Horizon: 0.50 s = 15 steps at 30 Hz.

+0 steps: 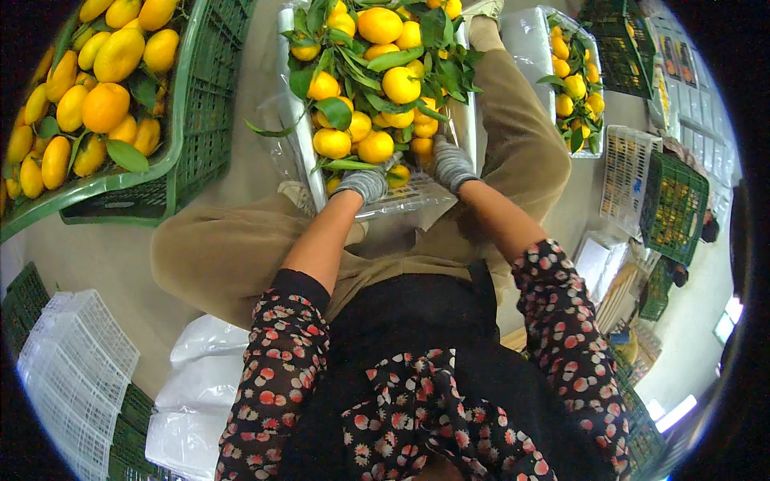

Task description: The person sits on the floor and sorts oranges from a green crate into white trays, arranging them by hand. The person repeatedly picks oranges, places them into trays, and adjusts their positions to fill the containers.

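Observation:
Between my knees stands a white crate [304, 153] with clear plastic film [409, 203] around it, heaped with orange citrus fruits [376, 147] that have green leaves [394, 60]. Both of my hands wear grey knit gloves. My left hand [367, 183] reaches in at the near left corner, beside the fruits, its fingertips partly hidden. My right hand [452, 163] is at the near right inner side, next to fruits and the film. Whether either hand grips anything cannot be made out.
A large green plastic crate [204, 90] full of citrus stands at the left. Another film-lined crate of fruit [550, 90] is beyond my right leg. Stacked white crates [84, 355] and wrapped white packs [198, 379] lie at lower left. More crates [628, 180] stand at right.

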### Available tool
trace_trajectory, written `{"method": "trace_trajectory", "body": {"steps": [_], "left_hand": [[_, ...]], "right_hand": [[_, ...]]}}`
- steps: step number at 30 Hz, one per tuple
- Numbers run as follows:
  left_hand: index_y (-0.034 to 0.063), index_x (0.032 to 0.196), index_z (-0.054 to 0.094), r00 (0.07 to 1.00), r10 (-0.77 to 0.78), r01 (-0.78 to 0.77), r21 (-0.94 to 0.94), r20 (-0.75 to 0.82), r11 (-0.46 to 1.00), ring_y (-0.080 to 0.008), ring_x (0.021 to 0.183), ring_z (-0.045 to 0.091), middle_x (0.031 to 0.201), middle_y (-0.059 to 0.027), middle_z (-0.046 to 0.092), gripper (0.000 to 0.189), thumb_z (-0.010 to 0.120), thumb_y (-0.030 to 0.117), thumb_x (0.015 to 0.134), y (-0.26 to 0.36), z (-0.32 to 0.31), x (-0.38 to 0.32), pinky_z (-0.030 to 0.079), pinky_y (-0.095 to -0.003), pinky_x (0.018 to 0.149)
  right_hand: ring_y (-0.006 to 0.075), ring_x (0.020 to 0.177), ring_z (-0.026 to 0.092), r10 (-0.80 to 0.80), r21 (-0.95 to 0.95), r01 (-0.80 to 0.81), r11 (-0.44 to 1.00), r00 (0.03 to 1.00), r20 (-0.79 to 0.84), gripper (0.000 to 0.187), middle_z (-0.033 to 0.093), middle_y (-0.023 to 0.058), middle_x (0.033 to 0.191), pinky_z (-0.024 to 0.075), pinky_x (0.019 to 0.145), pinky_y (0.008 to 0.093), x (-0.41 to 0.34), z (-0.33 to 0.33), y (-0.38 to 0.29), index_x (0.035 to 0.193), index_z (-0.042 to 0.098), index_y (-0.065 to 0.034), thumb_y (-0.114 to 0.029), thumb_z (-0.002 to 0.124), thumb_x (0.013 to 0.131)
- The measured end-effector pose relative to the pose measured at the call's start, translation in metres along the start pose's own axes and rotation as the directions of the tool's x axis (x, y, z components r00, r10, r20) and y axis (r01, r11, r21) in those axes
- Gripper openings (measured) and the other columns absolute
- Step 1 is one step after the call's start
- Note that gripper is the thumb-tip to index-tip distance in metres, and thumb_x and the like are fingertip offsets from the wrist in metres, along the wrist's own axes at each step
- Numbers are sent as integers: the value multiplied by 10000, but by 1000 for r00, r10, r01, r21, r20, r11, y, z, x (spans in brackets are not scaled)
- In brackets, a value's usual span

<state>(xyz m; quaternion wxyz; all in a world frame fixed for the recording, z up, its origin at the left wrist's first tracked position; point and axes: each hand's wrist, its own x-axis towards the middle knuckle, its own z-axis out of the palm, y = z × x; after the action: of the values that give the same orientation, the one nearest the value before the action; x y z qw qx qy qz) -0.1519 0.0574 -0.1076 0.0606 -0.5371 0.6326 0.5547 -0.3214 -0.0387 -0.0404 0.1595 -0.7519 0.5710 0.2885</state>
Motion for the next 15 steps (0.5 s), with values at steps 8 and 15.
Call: {"method": "trace_trajectory", "body": {"steps": [8,15], "left_hand": [[238,1453,268,995,-33,33,-8,-97,999,-442,1232,414,1325,-234,470,582,407,345,898,11,-1,-13,290,-509,1062],[260,1456,261,994,-58,59,14,-89,998,-435,1236,417,1392,-265,378,610,412,297,867,13,-11,-24,315,-500,1044]], "right_hand": [[333,950,625,-66,51,62,997,994,85,501,653,190,986,492,812,431,15,1,7,1053,610,-73,-498,606,789],[236,858,648,-414,632,199,749,885,212,623,665,147,856,497,770,344,-26,-132,-25,1075,630,-31,-596,583,819]]}}
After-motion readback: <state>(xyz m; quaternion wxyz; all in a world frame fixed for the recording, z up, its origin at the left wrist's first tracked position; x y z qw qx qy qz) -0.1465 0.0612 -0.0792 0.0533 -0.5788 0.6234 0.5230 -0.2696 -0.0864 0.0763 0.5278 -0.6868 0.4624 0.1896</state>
